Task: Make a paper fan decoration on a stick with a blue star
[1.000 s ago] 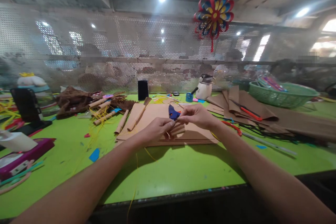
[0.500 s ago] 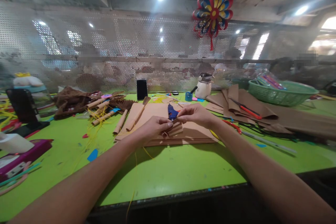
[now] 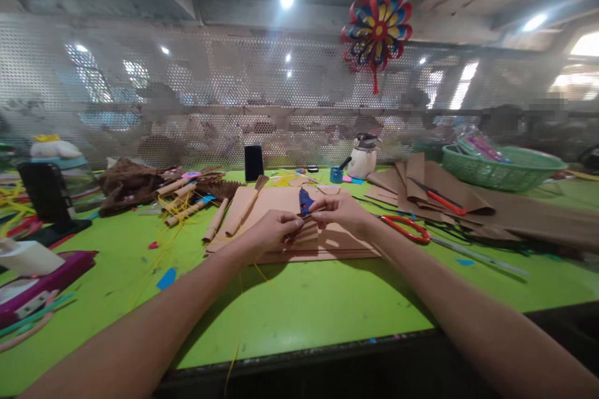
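step in hand, as i read it: folding or creasing pleated paper (image 3: 307, 237), held over a stack of sheets (image 3: 281, 196) near the middle of the counter (image 3: 281, 318), back from its front edge. left hand (image 3: 275, 227): thumb and fingers pinched on the paper's upper edge. right hand (image 3: 339, 212): fingertips pinched on the same edge from the other side, the two hands nearly meeting. the next move seems to call for a firm, even pinch so the folds stay in line (the small fold between the fingertips is too blurred to read).

materials: paper matte and stiff-looking, narrow ridges catching the light; stack smooth, tan, flat, layered at its front edge. two rolled tubes (image 3: 215, 222) slant at the stack's left edge, one carrying a splayed tip. glue gun (image 3: 306, 201), dark blue plastic, just beyond the fingertips. scissors (image 3: 425, 236) with glossy red-orange loops, off the stack's right edge. toward the counter's right end, wide brown sheets (image 3: 524, 212), creased and overlapping. left of the stack, thin yellow strands (image 3: 175, 227) tangle loosely.
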The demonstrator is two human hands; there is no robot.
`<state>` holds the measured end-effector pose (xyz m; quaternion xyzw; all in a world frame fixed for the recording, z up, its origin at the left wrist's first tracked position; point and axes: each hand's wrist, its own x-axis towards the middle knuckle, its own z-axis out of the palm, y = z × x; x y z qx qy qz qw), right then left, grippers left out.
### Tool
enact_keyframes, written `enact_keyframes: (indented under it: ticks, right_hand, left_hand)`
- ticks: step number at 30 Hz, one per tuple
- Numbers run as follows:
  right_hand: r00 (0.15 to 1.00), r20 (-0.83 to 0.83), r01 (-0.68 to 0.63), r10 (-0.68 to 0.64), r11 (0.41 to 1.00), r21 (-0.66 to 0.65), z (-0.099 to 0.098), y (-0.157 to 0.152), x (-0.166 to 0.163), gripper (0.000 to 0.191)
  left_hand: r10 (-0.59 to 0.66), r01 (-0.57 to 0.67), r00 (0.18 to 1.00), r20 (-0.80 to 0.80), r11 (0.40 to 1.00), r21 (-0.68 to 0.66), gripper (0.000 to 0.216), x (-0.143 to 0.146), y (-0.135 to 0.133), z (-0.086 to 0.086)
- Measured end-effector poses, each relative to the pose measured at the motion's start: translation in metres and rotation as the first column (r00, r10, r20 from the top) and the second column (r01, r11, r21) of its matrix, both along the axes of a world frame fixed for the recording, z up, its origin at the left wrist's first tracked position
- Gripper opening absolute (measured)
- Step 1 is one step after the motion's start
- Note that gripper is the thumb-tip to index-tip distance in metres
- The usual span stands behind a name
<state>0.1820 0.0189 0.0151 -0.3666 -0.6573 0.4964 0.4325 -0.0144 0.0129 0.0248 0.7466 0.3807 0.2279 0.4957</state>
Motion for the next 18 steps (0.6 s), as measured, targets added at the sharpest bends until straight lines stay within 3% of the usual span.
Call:
enact_keyframes:
  ticks: [8, 15, 18]
  right_hand:
    - [1.0, -0.004, 0.026, -0.026, 1.0, -0.01, -0.003, 0.001, -0.005, 0.032]
    - [0.994, -0.077, 0.076, -0.076, 0.997, 0.004, -0.002, 0.001, -0.005, 0.032]
    - [0.984, -0.112, 0.136, -0.141, 0.99, -0.049, -0.002, 0.003, -0.006, 0.037]
  left_hand:
    - [0.022, 0.008, 0.992, -0.125, 0.973, 0.232, 0.031, -0.005, 0.002, 0.004]
    - [0.059, -0.036, 0.993, -0.099, 0.973, 0.226, 0.032, -0.008, 0.013, -0.002]
    - [0.098, -0.082, 0.993, -0.063, 0.973, 0.215, 0.031, -0.007, 0.012, -0.002]
